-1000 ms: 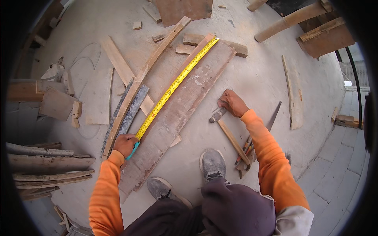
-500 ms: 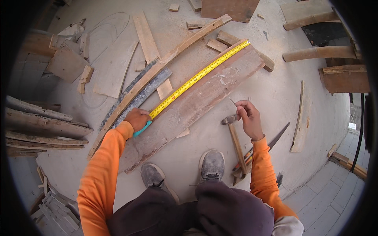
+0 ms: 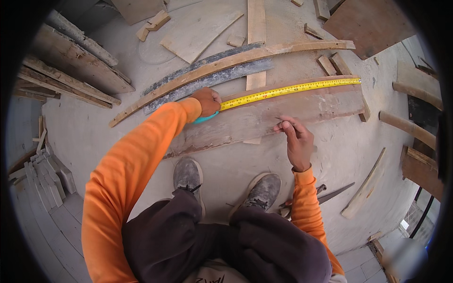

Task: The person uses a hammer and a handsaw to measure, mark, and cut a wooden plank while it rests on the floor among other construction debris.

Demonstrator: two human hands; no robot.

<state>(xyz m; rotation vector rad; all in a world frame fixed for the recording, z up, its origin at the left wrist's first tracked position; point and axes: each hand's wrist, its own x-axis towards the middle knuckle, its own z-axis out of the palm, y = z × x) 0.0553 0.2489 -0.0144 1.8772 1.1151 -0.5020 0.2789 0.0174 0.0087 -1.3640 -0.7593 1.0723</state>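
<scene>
Right hand has come over the plank, fingertips pinching a thin rod; the tape measure, running rightward from the curled fingers of the left hand, could slide if that grip slackens.

Yellow measuring tape has scale marks and tiny numbers along it, too small to read, plus some cut-off dark lettering on pale fabric.

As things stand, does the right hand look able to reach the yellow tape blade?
Probably yes: between the right hand and the yellow tape blade only bare board shows, though the thin object it seems to pinch might hamper gripping.
</scene>
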